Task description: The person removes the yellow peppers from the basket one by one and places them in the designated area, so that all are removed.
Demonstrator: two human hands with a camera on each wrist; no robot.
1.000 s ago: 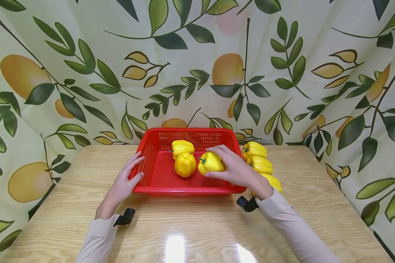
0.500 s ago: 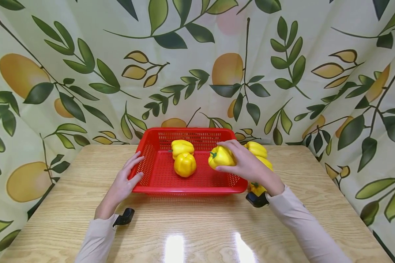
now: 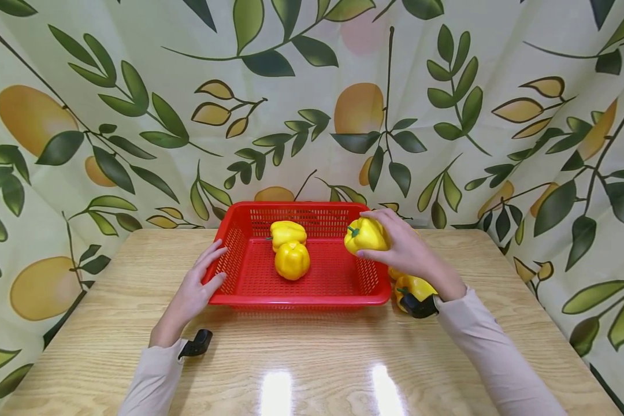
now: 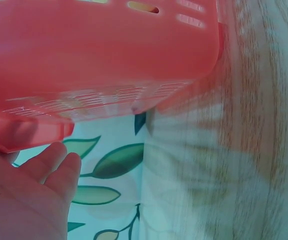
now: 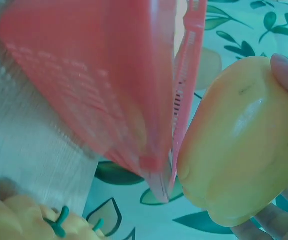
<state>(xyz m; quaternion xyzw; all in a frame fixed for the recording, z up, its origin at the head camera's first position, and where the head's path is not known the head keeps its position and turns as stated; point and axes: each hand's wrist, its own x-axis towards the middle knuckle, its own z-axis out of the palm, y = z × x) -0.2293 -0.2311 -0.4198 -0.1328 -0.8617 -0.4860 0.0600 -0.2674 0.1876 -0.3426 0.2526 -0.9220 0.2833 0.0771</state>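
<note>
My right hand [image 3: 409, 251] grips a yellow bell pepper [image 3: 365, 236] with a green stem, held up at the right rim of a red plastic basket [image 3: 299, 300]. In the right wrist view, thumb and fingers lie on opposite sides of that pepper [image 5: 244, 145], beside the basket's outer wall [image 5: 84, 75]. My left hand [image 3: 193, 289], fingers spread and nearly straight, rests at the basket's left rim; the left wrist view has its fingers [image 4: 61, 172] just below the rim. Two yellow bell peppers, one behind [image 3: 288, 233] and one in front [image 3: 292, 261], lie inside the basket.
Right of the basket, more yellow bell peppers [image 3: 417, 287] stand in a row on the wooden table [image 3: 291, 352], partly hidden by the right hand and its wrist camera [image 3: 418, 306]. A leaf-patterned curtain [image 3: 301, 156] hangs behind the table.
My right hand has moved right and slightly up with its bell pepper, from over the basket's inside to the right rim. The left hand and the two peppers inside have stayed put.
</note>
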